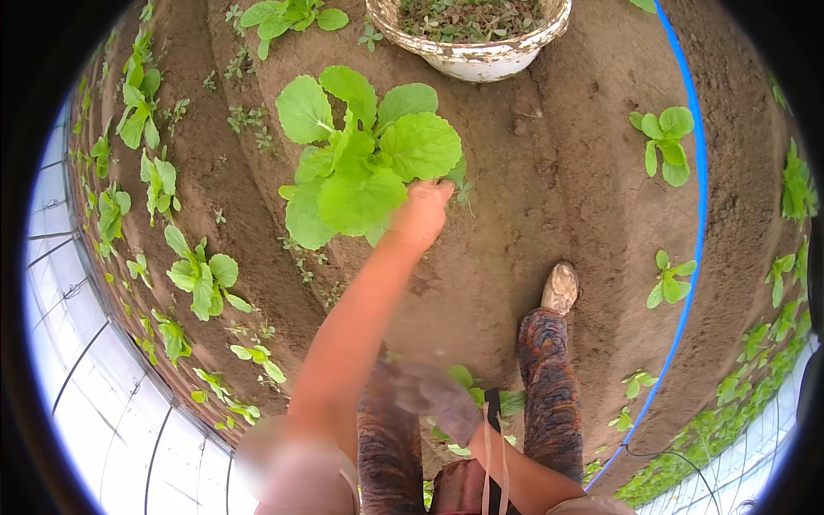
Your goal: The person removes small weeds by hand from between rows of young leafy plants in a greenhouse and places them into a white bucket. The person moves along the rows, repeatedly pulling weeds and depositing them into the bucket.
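My bare left hand (421, 209) reaches low beside a large leafy cabbage-like plant (360, 154). Its fingers are curled together at a small weed (463, 193), whose leaves stick out past the fingertips; the grip itself is partly hidden. Broad green leaves of the plant overlap the wrist's left side. My right hand (441, 399), in a greyish glove, hangs between my legs above another green plant (512, 403). Motion blurs its fingers, so whether it holds anything is unclear.
A worn white basin (479, 64) of pulled weeds (473, 19) stands ahead. A blue hose (702, 161) curves along the right. Leafy seedlings (203, 277) grow in rows in the brown soil (476, 277). My muddy shoe (561, 288) is on the ground.
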Demonstrator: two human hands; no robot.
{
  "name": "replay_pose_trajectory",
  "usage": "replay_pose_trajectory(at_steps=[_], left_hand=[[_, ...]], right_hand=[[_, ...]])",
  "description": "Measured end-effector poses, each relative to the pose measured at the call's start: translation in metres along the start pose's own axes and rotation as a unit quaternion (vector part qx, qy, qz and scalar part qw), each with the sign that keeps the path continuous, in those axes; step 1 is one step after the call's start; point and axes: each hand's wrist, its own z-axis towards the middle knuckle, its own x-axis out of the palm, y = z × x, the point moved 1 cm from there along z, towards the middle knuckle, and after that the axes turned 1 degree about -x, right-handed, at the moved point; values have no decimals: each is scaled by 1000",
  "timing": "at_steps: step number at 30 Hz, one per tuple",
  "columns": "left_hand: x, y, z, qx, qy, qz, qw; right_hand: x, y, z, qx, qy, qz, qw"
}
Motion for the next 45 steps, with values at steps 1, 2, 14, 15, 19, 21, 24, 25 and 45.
replay_pose_trajectory(at_steps=[1, 2, 14, 15, 19, 21, 24, 25, 45], left_hand=[[0, 0, 4, -31, 19, -44, 998], [-1, 0, 8, -62, 37, -88, 994], [1, -13, 11, 134, 88, 139, 977], [5, -9, 11, 133, 80, 147, 977], [-6, -2, 9, 15, 135, 108, 985], [-17, 5, -4, -22, 61, -66, 996], [-13, 14, -32, 2, 121, -32, 992], [-9, 18, -42, 21, 168, 30, 985], [46, 80, -243, -182, 78, -206, 958]], right_hand=[[-3, 1, 0, 1, 4, -3, 1000], [-5, 3, 0, 2, 8, -6, 1000], [-50, -18, 14, 30, 36, -1, 999], [-48, -18, 14, 32, 25, -10, 999], [9, 17, -9, -36, -38, -109, 993], [-16, 4, 1, -66, -30, -128, 989], [-2, 22, -4, -39, 4, 26, 999], [0, 24, -5, -56, -25, -4, 998], [11, 115, -14, -313, -130, -16, 941]])
